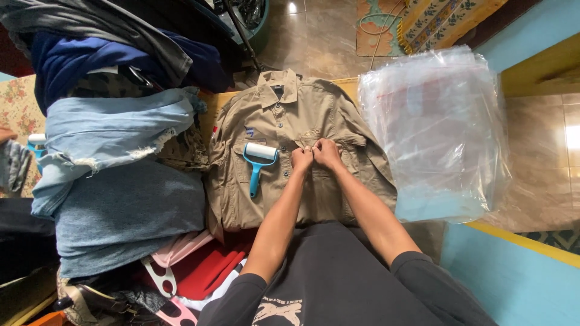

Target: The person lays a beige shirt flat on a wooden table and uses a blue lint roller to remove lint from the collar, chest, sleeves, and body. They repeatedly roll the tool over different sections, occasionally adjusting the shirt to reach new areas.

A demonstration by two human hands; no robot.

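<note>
Your left hand [302,159] and right hand [327,153] both pinched the khaki shirt [284,121] placket; blue lint roller [258,162] lay just beside.

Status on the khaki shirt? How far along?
Done: khaki shirt lies flat, front up, lint roller resting on its chest. In hand: left hand and right hand pinch the placket mid-chest. Left: clear bags lie untouched; the clothes pile sits alongside.

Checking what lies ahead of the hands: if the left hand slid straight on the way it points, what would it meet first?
Probably the khaki shirt's button placket, then its collar. The left hand already rests on that shirt.
</note>
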